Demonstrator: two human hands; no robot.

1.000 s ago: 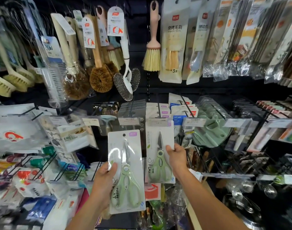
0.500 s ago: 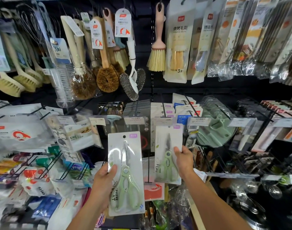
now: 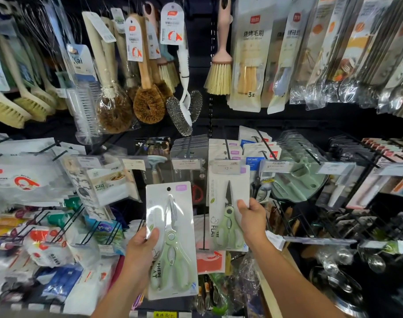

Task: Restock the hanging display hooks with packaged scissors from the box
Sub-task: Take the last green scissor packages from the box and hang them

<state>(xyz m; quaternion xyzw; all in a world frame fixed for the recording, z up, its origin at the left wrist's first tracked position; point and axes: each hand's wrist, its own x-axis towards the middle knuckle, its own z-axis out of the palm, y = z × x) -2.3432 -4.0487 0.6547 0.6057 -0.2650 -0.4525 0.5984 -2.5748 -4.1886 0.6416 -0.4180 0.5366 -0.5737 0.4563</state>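
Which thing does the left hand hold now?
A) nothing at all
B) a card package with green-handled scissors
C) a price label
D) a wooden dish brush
B: the left hand grips the edge of a scissors package with green handles, while the right hand holds a second scissors package.

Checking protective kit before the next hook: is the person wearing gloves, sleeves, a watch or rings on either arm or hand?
No. The left hand and right hand are ungloved, with no ring on the parts that show. The left forearm and right forearm are uncovered down to the picture's bottom edge: no sleeve, watch, wristband or marking is visible. Anything worn higher up is out of frame.
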